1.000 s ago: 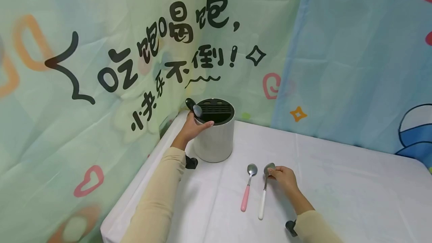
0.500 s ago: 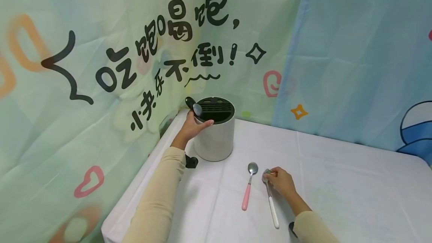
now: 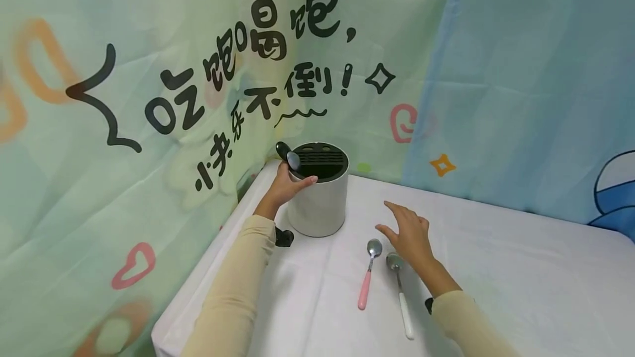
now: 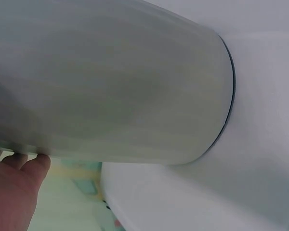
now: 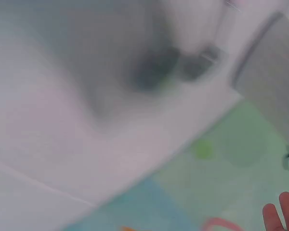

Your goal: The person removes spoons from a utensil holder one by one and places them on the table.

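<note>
My left hand (image 3: 288, 186) grips the left side of a white cylindrical utensil holder (image 3: 319, 208), thumb across the front near the rim. In the left wrist view, fingertips (image 4: 36, 166) press the holder's wall (image 4: 135, 91). At its slotted black lid (image 3: 321, 161), beside that hand, sit a metal spoon bowl (image 3: 293, 160) and a rounded black piece (image 3: 283, 150); whether they join is unclear. My right hand (image 3: 412, 236) hovers with fingers spread, holding nothing. Below it lie a pink-handled spoon (image 3: 364, 291) and a white-handled spoon (image 3: 405, 315), bowls pointing away from me.
A white cloth covers the table (image 3: 521, 280). Printed fabric (image 3: 521, 98) hangs along the left and back sides, close behind the holder. Dark wrist-camera parts (image 3: 284, 237) stick out by the left sleeve.
The white-handled spoon's handle swung right and its bowl now lies on the cloth. My right hand let go of it, spread its fingers and moved up toward the holder. The left hand stayed put.
</note>
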Demonstrator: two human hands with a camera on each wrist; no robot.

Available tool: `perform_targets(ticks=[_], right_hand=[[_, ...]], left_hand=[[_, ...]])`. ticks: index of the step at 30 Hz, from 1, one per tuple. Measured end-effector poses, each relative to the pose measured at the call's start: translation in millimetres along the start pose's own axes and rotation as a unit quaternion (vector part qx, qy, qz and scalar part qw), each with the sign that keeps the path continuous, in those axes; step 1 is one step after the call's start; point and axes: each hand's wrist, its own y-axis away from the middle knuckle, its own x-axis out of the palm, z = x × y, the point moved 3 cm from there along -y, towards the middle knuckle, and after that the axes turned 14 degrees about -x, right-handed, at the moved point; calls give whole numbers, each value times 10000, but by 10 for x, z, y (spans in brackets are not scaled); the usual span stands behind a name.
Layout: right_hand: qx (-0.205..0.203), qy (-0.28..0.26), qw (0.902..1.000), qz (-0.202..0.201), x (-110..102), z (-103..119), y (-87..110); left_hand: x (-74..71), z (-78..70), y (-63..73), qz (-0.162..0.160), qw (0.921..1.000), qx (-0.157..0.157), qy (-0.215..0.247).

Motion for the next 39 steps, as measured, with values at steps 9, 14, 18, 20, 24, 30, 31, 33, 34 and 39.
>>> perform_targets(ticks=[9,14,18,20,24,30,31,33,34,39], right_hand=[[-1025,283,9940,272,-242,579,-995],[-1157,280,9884,942,-184,854,-1421],[-996,-208,9793,1747,-1,999,-1698],[-823,-504,9722,2132,94,1051,-1788],[-456,-875,9642,2463,228,1104,-1858],[-208,-961,9741,2038,314,1105,-1835],[-175,-981,9762,1924,317,1103,-1834],[-128,-996,9801,1709,313,1095,-1838],[-115,-1008,9817,1612,305,1094,-1846],[-56,-1382,9844,1090,179,1089,-1948]], left_hand=[[101,-5,15,125,9999,74,90],[99,-12,26,256,9995,184,28],[42,-36,18,176,9983,516,224],[19,-46,12,156,9972,670,303],[22,-40,-4,222,9963,760,348],[54,-25,-27,70,9957,849,358],[54,-28,-27,37,9953,894,372],[48,-35,-30,37,9945,969,404],[31,-65,-2,97,9943,970,430],[-23,-62,-35,223,9945,941,405]])
